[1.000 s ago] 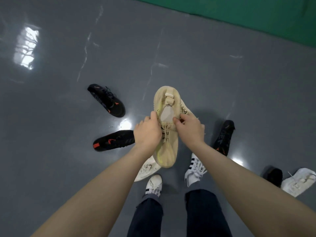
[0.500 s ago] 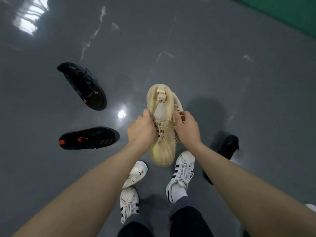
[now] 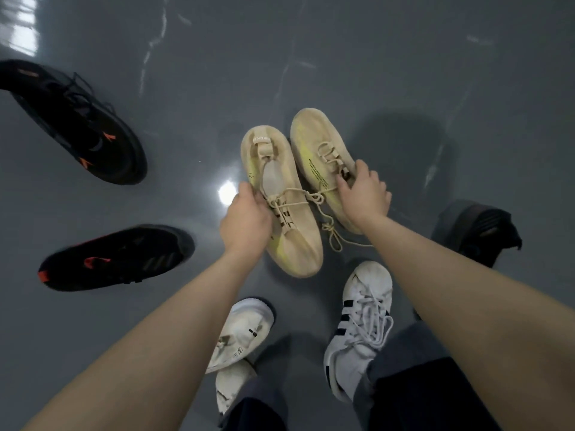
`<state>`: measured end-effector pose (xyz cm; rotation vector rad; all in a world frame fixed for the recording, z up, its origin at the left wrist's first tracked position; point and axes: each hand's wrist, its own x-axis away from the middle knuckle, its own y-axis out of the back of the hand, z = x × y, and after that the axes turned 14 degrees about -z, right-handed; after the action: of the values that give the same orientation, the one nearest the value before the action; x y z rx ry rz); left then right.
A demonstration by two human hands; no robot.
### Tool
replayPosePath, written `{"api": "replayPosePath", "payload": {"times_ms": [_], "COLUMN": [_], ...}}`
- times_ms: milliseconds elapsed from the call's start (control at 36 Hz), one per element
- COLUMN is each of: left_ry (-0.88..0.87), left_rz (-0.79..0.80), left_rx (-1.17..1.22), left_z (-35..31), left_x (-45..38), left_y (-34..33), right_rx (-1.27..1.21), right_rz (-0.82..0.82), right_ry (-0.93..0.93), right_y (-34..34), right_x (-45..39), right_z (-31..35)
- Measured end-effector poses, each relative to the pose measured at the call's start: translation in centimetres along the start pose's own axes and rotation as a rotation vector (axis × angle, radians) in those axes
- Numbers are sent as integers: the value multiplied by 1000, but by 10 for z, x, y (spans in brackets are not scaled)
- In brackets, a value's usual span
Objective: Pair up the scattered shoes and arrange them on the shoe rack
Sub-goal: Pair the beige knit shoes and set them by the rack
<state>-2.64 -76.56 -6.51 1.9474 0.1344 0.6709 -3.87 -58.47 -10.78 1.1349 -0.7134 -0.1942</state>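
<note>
Two beige knit sneakers with yellow-green tint hang side by side above the grey floor. My left hand [image 3: 245, 219] grips the left beige sneaker [image 3: 298, 241] at its laces. My right hand [image 3: 364, 191] holds the right beige sneaker [image 3: 314, 141] at its collar. Their loose laces dangle between them. Two black shoes with orange marks lie on the floor to the left, one far [image 3: 84, 126] and one near [image 3: 118, 259]. Another black shoe [image 3: 476, 228] lies at the right, partly behind my right arm. A loose white shoe [image 3: 239, 334] rests near my feet.
My own feet wear white sneakers with black stripes, the right one [image 3: 361, 325] in full view, the left one [image 3: 230, 390] mostly under my trouser leg. The glossy grey floor [image 3: 311, 57] stretches away beyond the shoes. No shoe rack shows.
The two beige sneakers, held stacked together before, have come apart, one in each hand. The view has dropped closer to the floor and the shoes.
</note>
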Motion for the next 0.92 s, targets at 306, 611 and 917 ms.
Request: {"api": "replayPosePath", "payload": {"times_ms": [306, 611, 917], "left_ry": [29, 85, 118], "left_rz": [-9, -29, -169], "left_rx": [-2, -22, -5], "left_z": [5, 8, 34], "left_x": [15, 68, 114], "left_y": [13, 110, 268], "right_rx": [-27, -68, -140], "right_rz": [-125, -63, -42], "right_ry": [1, 86, 159], "right_y": [11, 108, 211], "right_x": [30, 110, 229], "right_z": [1, 43, 135]}}
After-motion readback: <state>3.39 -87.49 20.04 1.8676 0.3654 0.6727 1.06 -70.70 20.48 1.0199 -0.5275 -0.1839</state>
